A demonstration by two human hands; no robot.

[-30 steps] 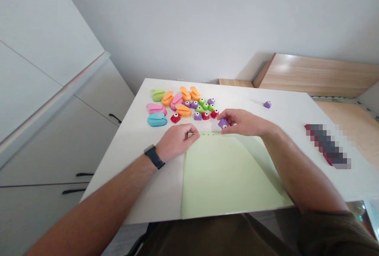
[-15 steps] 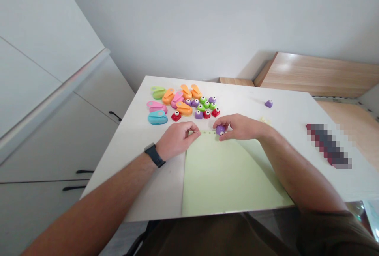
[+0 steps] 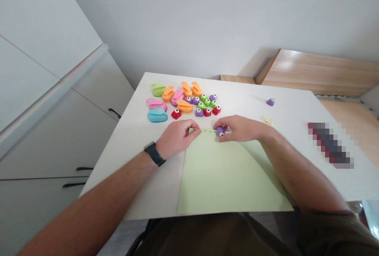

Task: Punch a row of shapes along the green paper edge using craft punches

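Observation:
A large sheet of pale green paper (image 3: 227, 177) lies on the white table, its near edge by my body. Small punched holes run in a row along its far edge. My left hand (image 3: 180, 135) pinches the far left corner of the paper between thumb and fingers. At the far edge, right of the holes, my right hand (image 3: 235, 128) grips a small purple craft punch (image 3: 220, 131) between thumb and fingers. The punch sits at the paper's edge; its slot is hidden.
Beyond my hands stand several small punches in purple, green and red (image 3: 176, 114), and larger lever punches in orange, pink, green and blue (image 3: 157, 115). Another purple punch (image 3: 270, 101) stands farther right, with yellowish paper scraps (image 3: 267, 120) nearer. A blurred-out dark object (image 3: 330, 145) lies at right.
The near left corner of the paper has shifted slightly left. Both hands keep their grips in nearly the same place, and the whole view has tilted a little.

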